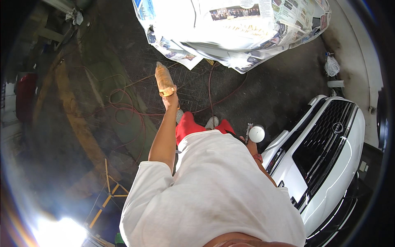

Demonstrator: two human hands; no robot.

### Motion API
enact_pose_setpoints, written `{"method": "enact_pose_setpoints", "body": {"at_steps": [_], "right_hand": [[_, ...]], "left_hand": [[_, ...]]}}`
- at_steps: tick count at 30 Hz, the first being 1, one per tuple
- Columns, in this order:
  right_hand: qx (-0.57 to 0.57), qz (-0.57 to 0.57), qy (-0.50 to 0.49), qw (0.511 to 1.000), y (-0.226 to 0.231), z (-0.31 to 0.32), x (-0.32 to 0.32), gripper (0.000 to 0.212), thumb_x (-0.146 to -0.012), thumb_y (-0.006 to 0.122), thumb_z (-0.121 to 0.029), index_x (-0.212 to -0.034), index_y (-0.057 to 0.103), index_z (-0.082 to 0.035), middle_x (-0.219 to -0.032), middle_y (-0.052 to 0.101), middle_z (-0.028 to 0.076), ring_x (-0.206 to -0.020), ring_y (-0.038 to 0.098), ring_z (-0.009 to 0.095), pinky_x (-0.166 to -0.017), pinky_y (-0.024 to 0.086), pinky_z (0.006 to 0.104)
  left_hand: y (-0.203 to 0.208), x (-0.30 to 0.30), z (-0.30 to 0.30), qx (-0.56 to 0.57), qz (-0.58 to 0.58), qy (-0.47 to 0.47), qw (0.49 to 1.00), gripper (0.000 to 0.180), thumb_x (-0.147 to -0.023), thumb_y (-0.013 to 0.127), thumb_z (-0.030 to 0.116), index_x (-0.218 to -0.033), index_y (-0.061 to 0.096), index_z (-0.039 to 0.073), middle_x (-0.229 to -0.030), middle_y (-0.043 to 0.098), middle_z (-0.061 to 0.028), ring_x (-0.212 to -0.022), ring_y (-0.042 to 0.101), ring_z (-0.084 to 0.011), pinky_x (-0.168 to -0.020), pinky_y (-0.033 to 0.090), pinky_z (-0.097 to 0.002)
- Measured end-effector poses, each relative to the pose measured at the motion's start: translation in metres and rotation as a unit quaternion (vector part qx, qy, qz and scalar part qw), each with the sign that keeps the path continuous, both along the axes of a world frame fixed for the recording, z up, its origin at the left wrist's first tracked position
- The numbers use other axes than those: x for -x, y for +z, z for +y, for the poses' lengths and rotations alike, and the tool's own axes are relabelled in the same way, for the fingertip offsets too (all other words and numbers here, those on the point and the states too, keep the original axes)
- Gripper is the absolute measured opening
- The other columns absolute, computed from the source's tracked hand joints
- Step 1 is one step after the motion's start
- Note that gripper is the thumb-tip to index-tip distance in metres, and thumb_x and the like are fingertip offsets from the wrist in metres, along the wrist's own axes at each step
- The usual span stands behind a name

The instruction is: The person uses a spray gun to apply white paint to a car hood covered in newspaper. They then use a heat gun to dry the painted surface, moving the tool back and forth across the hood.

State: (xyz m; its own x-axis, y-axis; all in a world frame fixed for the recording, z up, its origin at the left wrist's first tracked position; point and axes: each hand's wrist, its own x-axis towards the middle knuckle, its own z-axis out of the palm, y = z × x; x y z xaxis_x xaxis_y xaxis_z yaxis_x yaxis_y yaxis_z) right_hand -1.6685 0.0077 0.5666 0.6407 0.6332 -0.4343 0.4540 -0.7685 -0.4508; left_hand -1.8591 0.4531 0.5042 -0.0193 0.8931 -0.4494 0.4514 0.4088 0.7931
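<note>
My left hand [170, 100] stretches forward, closed around the base of a tan-brown, pointed, bottle-like thing [163, 77] with a yellow band; its exact kind is unclear. Low at my right side, my right hand [252, 147] is closed on what looks like a paint spray gun [249, 130] with a round white cup [257, 133]. Part of that hand is hidden behind the cup. Ahead of me stands a big glossy white panel [189, 24], its edges masked with newspaper [242, 14] and clear film. The brown thing is short of the panel, apart from it.
Close on my right is a white car front [329, 181] with a black grille [325, 136]. A reddish hose [127, 111] loops over the dark floor grating [189, 88]. Yellow stand legs [107, 201] are at lower left, near a bright lamp [59, 232]. A plastic bag [332, 66] hangs by the wall.
</note>
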Motion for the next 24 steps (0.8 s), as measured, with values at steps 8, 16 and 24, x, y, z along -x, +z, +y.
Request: {"method": "enact_pose_setpoints", "body": {"at_steps": [8, 16, 24], "right_hand": [[-0.043, -0.074, 0.005, 0.996, -0.047, -0.054, -0.047, 0.071, -0.099, 0.066, -0.046, -0.142, 0.049, 0.007, -0.138, 0.055, 0.037, -0.130, 0.051, 0.053, -0.110, 0.043, 0.0520], [-0.010, -0.027, 0.014, 0.999, -0.054, -0.074, -0.082, 0.068, -0.099, 0.065, -0.047, -0.138, 0.053, 0.007, -0.131, 0.059, 0.036, -0.123, 0.055, 0.053, -0.104, 0.046, 0.0533], [-0.128, -0.115, 0.053, 0.984, -0.114, -0.115, -0.089, 0.053, -0.097, 0.071, -0.040, -0.123, 0.059, 0.005, -0.111, 0.066, 0.034, -0.104, 0.062, 0.056, -0.089, 0.052, 0.0560]], "left_hand": [[0.041, -0.082, -0.091, 0.050, -0.047, -0.229, 0.971, 0.068, -0.086, 0.084, 0.039, -0.139, 0.059, 0.005, -0.124, 0.071, -0.0097, -0.109, 0.066, -0.0186, -0.096, 0.052, -0.0349], [0.090, -0.099, -0.115, 0.073, -0.139, -0.329, 0.931, 0.063, -0.086, 0.085, 0.033, -0.137, 0.061, 0.004, -0.122, 0.072, -0.0115, -0.109, 0.067, -0.0199, -0.096, 0.053, -0.0361], [0.052, -0.074, -0.036, -0.101, -0.102, -0.003, 0.990, 0.034, -0.092, 0.080, 0.026, -0.114, 0.065, 0.005, -0.083, 0.063, 0.0000, -0.069, 0.058, -0.0101, -0.061, 0.049, -0.0310]]}}
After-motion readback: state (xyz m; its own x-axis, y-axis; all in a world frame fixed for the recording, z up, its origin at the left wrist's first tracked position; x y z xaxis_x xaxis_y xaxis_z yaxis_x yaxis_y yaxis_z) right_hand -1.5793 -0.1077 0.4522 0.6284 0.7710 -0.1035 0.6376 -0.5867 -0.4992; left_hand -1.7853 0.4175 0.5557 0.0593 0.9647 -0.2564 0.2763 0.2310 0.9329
